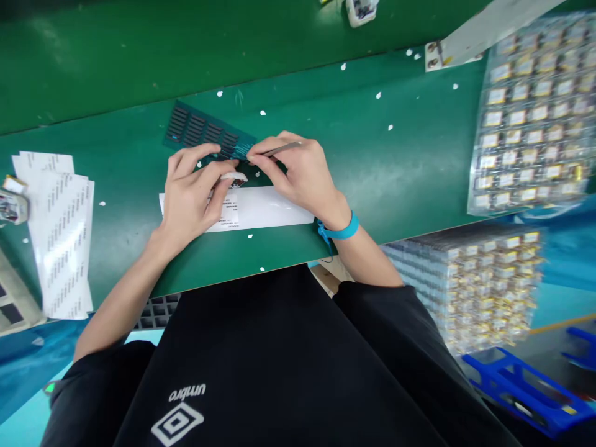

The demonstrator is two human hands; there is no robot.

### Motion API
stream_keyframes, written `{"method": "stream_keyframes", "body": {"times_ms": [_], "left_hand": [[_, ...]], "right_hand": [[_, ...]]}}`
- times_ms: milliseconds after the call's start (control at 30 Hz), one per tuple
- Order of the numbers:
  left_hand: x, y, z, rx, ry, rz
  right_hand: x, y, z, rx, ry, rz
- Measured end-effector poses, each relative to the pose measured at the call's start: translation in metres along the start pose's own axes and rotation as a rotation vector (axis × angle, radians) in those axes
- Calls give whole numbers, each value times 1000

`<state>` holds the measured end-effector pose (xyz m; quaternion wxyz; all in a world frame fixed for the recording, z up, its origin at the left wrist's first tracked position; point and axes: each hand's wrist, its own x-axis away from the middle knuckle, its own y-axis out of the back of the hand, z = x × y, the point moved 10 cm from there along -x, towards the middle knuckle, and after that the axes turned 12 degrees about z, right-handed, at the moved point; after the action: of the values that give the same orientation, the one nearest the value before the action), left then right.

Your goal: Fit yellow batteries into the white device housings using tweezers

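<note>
White part: the small white part (239, 178) is at the thumb and forefinger of the left hand, just above the paper strip (274, 210).
Left hand: the left hand (190, 194) pinches this part; its other fingers are spread toward the lower edge of the dark sheet (198, 128), which lies at ten to eleven o'clock from the part.
Right hand: the right hand (305, 172) pinches the metal tweezers (282, 148), at two o'clock from the part.
Tweezer tip: it points to nine o'clock, at the near end of the sheet; I cannot tell whether it grips something.
Good handling: I think a light pinch and a low tip angle are best, so one small piece lifts without bending. The sheet should be steadied beside the tip, and the inside of the part should stay untouched by fingers.
</note>
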<state>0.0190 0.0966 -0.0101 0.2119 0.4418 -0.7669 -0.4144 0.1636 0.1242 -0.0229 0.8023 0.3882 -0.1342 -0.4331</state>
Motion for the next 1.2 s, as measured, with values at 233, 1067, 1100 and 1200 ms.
{"method": "stream_keyframes", "body": {"times_ms": [233,1067,1100,1200], "left_hand": [[-12,-8,11,73,-111,100],[-14,-4,10,109,-8,42],[-15,-3,9,106,-18,46],[-14,-1,8,90,-31,66]], "right_hand": [[0,-5,2,-47,54,10],[17,29,-14,-140,-16,-220],[16,32,-11,-147,-3,-214],[9,29,-7,-146,33,-129]]}}
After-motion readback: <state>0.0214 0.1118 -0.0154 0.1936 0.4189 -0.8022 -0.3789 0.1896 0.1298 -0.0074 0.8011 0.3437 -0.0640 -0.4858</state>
